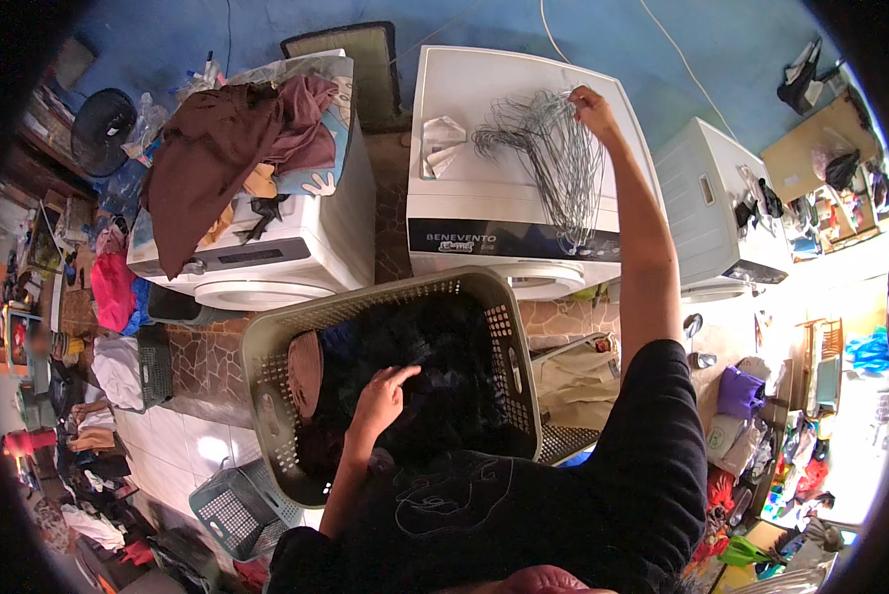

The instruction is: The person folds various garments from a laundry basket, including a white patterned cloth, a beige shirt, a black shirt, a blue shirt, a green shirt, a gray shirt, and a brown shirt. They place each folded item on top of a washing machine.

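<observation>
My right hand is at the top end of a bundle of thin wire clothes hangers, its fingers closed on the wire. The bundle lies on the white top of a front-loading washing machine. My left hand hovers over a large olive plastic laundry basket, index finger extended and nothing in it. Dark clothes fill the basket, and a brownish-pink ribbed piece lies at its left side.
Brown cloth is heaped on another front-loading machine at the left. A third machine stands at the right. A crumpled paper lies beside the hangers. Smaller baskets stand on the floor, and people are at the far left.
</observation>
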### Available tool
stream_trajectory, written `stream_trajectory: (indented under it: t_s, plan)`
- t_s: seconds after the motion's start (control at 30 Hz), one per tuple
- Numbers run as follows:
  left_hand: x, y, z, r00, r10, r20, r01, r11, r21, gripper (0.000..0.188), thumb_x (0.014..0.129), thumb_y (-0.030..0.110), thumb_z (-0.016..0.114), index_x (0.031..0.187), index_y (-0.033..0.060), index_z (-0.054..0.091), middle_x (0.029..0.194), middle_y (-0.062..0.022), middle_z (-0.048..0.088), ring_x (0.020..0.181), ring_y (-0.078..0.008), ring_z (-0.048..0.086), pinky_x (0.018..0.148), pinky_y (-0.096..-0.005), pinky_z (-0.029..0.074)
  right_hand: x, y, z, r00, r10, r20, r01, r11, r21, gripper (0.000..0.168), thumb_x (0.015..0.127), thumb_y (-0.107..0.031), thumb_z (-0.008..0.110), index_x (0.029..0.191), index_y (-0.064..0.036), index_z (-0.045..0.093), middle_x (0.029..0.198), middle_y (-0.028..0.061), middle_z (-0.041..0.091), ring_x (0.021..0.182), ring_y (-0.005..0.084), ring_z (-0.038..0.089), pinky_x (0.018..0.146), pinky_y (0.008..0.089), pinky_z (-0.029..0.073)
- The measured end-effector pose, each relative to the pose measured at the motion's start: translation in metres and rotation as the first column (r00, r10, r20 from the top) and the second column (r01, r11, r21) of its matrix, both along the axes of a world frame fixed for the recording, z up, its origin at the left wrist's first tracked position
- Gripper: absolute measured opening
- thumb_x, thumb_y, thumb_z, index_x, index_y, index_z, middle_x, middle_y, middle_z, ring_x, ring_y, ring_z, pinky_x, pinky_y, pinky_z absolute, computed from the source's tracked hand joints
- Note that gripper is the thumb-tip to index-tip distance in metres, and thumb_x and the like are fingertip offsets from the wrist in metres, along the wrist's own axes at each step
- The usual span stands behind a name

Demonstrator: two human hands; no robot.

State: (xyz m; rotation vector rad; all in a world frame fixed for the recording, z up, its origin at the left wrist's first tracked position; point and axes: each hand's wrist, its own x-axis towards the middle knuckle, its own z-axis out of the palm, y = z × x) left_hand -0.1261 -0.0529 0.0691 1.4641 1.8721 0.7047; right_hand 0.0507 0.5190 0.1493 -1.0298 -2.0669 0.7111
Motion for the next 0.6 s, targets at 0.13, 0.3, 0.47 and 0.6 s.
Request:
stream_trajectory:
  t_s: [0.13, 0.3, 0.47, 0.6]
  plan:
    - [-0.003, 0.011, 0.008, 0.989, 0.018, 0.146, -0.046, 0.98, 0.192, 0.048, 0.073, -0.007, 0.042, 0.117, 0.0104, 0.051, 0.106, -0.0161, 0.056, 0.091, -0.0315, 0.055, 0.077, -0.0332, 0.045, 0.019, -0.036, 0.046, 0.866, 0.002, -0.5, -0.078, 0.988, -0.13, 0.017, 0.083, -0.01, 0.046, 0.086, -0.002, 0.061, 0.056, 0.0019, 0.047, 0.049, 0.0084, 0.044, 0.048, 0.024, 0.038]
    - [-0.01, 0.042, 0.039, 0.991, -0.035, 0.131, -0.012, 0.938, 0.347, 0.045, 0.075, -0.006, 0.041, 0.118, 0.0054, 0.048, 0.109, -0.0155, 0.055, 0.091, -0.0329, 0.055, 0.075, -0.0327, 0.044, 0.03, -0.133, 0.088, 0.958, -0.159, -0.238, 0.146, 0.987, -0.073, 0.02, 0.081, -0.018, 0.049, 0.087, -0.002, 0.061, 0.056, -0.0009, 0.045, 0.049, 0.0066, 0.038, 0.046, 0.021, 0.033]
    - [-0.015, 0.06, 0.067, 0.995, 0.091, 0.048, -0.098, 0.98, 0.171, 0.04, 0.077, 0.006, 0.048, 0.117, 0.0055, 0.045, 0.093, -0.0225, 0.057, 0.081, -0.0373, 0.056, 0.07, -0.0374, 0.044, 0.045, -0.237, 0.073, 0.922, 0.225, -0.314, -0.383, 0.643, -0.663, 0.021, 0.083, -0.018, 0.057, 0.094, 0.0, 0.057, 0.073, -0.0003, 0.053, 0.063, 0.0051, 0.043, 0.056, 0.0181, 0.035]
    - [-0.022, 0.064, 0.069, 0.998, 0.02, 0.054, -0.038, 0.931, 0.362, 0.031, 0.077, 0.009, 0.052, 0.108, 0.0033, 0.051, 0.073, -0.0182, 0.056, 0.059, -0.0264, 0.054, 0.056, -0.0353, 0.041, 0.049, -0.313, 0.055, 0.877, 0.07, -0.475, -0.42, 0.59, -0.689, 0.025, 0.087, -0.016, 0.049, 0.098, 0.005, 0.057, 0.076, 0.0013, 0.054, 0.062, 0.0069, 0.038, 0.057, 0.0195, 0.033]
